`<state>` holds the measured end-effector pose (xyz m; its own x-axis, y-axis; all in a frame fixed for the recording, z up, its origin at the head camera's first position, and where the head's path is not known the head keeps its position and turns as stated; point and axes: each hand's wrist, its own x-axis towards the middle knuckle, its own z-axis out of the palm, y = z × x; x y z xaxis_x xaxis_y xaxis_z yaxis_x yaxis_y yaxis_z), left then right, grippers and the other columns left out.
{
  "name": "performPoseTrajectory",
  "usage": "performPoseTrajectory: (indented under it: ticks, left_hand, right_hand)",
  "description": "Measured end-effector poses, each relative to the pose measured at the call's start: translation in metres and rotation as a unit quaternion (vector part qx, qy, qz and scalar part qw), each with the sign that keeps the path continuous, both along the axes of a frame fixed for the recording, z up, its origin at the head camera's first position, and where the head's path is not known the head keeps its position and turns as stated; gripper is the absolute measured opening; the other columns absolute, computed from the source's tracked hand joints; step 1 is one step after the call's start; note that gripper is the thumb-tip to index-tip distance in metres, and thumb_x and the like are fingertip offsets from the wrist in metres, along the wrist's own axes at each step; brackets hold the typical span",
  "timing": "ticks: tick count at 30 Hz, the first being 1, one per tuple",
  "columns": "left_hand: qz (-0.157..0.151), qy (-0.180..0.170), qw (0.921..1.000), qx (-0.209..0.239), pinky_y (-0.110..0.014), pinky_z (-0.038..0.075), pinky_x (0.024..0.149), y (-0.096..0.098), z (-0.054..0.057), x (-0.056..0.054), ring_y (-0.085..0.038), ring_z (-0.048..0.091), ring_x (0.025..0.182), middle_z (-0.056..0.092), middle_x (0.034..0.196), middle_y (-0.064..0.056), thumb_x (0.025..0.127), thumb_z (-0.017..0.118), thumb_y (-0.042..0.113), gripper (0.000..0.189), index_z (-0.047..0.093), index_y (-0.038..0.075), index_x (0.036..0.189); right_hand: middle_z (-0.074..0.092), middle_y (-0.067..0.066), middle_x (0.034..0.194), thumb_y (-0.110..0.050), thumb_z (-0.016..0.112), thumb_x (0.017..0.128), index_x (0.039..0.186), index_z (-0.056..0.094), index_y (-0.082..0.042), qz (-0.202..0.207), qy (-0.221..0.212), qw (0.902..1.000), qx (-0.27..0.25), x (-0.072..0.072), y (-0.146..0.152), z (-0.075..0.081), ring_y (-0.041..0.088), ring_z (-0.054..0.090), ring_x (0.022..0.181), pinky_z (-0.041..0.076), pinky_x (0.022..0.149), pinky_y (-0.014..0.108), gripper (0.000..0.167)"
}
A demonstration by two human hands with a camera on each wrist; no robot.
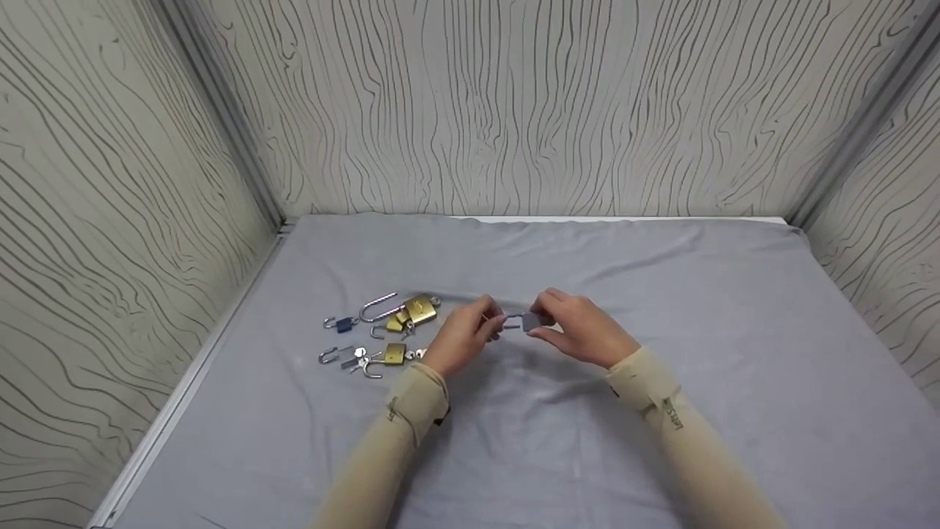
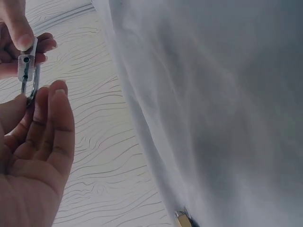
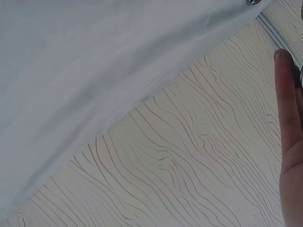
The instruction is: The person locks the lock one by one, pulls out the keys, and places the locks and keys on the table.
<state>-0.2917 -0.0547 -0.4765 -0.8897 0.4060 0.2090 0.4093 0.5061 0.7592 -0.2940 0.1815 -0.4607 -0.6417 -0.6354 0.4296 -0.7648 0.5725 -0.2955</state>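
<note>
And it's your grey padlock, silvery shackle; your sleeves are beige w/ dk lettering, cloth grey-blue, walls off-white w/ dk wavy lines, plus a gold padlock & navy padlock!

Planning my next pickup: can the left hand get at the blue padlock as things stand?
Probably yes, once freed: the left hand now pinches the shackle of the held padlock. The blue padlock lies on the cloth to the hand's left, with nothing visible on top.

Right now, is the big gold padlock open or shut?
Open: the big gold padlock has one shackle leg ending free, outside its body.
</note>
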Motion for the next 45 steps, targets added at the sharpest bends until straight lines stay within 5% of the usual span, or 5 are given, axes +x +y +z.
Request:
performPoseTrajectory:
  ticks: [14,22,26,33,45]
  left_hand:
    - [-0.032,-0.033,0.9968,0.066,-0.033,0.062,0.073,0.005,-0.003,-0.002,-0.011,0.068,0.075,0.07,0.089,-0.011,0.107,0.057,0.012,0.012,0.06,0.003,0.101]
    - [-0.062,-0.083,0.9848,0.139,-0.029,0.06,0.072,0.008,-0.006,-0.003,-0.012,0.064,0.074,0.068,0.088,-0.015,0.108,0.055,0.01,0.016,0.058,-0.002,0.099]
    - [-0.072,-0.107,0.9777,0.166,-0.029,0.06,0.073,0.01,-0.008,-0.003,-0.012,0.066,0.075,0.067,0.087,-0.011,0.108,0.055,0.013,0.018,0.058,-0.003,0.101]
    - [-0.073,-0.14,0.9673,0.198,-0.028,0.06,0.074,0.01,-0.008,-0.003,-0.01,0.066,0.077,0.063,0.084,-0.002,0.108,0.055,0.012,0.017,0.057,-0.005,0.103]
    - [-0.087,-0.159,0.9629,0.2,-0.029,0.06,0.074,0.013,-0.007,0.0,-0.013,0.068,0.076,0.065,0.085,-0.003,0.108,0.056,0.015,0.017,0.06,-0.001,0.102]
  right_hand:
    - [0.067,0.005,0.096,-0.017,0.08,0.092,0.106,0.063,-0.008,-0.005,0.018,0.9998,-0.002,0.006,0.008,-0.001,0.014,0.071,0.083,0.061,0.074,0.032,0.024]
    - [0.065,0.005,0.095,-0.018,0.081,0.092,0.106,0.062,-0.008,0.0,0.011,0.9997,-0.021,0.007,0.012,-0.004,0.013,0.069,0.083,0.061,0.073,0.033,0.026]
    - [0.069,0.001,0.094,-0.021,0.08,0.092,0.103,0.062,-0.008,0.002,-0.066,0.9946,-0.081,0.007,0.016,-0.006,0.01,0.069,0.081,0.061,0.074,0.034,0.025]
    - [0.075,0.01,0.097,-0.018,0.081,0.092,0.102,0.061,-0.001,0.029,-0.236,0.9503,-0.2,0.005,0.017,-0.01,0.021,0.076,0.084,0.063,0.074,0.03,0.028]
    - [0.073,0.016,0.095,-0.004,0.081,0.089,0.1,0.062,0.003,0.003,-0.249,0.9484,-0.197,0.015,0.006,0.003,0.024,0.075,0.08,0.062,0.071,0.027,0.023]
